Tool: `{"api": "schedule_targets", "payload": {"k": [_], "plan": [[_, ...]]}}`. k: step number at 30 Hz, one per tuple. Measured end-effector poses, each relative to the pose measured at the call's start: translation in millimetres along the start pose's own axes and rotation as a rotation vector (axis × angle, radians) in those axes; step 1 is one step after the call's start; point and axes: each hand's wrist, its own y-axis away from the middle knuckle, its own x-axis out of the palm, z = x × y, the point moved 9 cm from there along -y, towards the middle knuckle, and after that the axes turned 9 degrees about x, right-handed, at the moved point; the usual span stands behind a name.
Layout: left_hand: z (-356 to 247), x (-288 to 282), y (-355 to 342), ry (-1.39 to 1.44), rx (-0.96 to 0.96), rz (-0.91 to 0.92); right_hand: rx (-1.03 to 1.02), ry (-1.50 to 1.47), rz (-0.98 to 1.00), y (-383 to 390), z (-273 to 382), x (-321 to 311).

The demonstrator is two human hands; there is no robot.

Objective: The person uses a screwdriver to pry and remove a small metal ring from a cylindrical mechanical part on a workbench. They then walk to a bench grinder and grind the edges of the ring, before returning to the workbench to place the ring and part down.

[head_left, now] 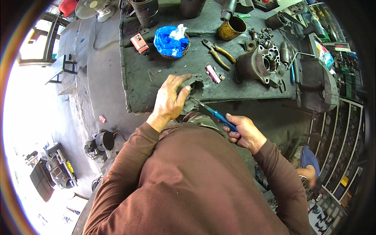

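My left hand [169, 98] is closed around the left side of a grey metal housing [197, 89] with a round dark opening, at the workbench's near edge. A screwdriver [221, 117] with a blue handle sits in my right hand [244, 133], fingers wrapped round the grip. Its shaft runs up and left, and the tip meets the housing near the opening; the exact contact point is too small to make out. Beyond the housing lie pliers [219, 55] with yellow handles and a small pink-and-white box [212, 73]. Small springs [150, 74] rest left of my left hand.
The dark workbench [137, 92] also bears a blue plastic bag in a basket [171, 42], a red carton [139, 42], a yellow-brown cup [232, 28] and a large metal casting [256, 64]. Another person [309, 162] is at the lower right. A stool [62, 69] stands left.
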Motion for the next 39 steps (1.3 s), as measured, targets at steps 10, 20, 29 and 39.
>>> {"api": "schedule_targets", "payload": {"k": [10, 20, 29, 39], "plan": [[-1.5, -0.6, 0.0, -0.016, 0.010, -0.011, -1.104, 1.166, -0.566, 57.0, 40.5, 28.2], [-2.7, -0.1, 0.3, -0.016, 0.013, -0.009, -0.990, 1.139, -0.467, 54.8, 44.5, 23.1], [-1.1, 0.6, 0.6, -0.024, 0.024, -0.023, 0.007, 0.104, -0.062, -2.6, -8.0, 2.3], [0.6, -0.6, 0.0, -0.002, 0.005, 0.002, -1.116, 1.363, -0.700, 62.6, 44.8, 47.2]]}}
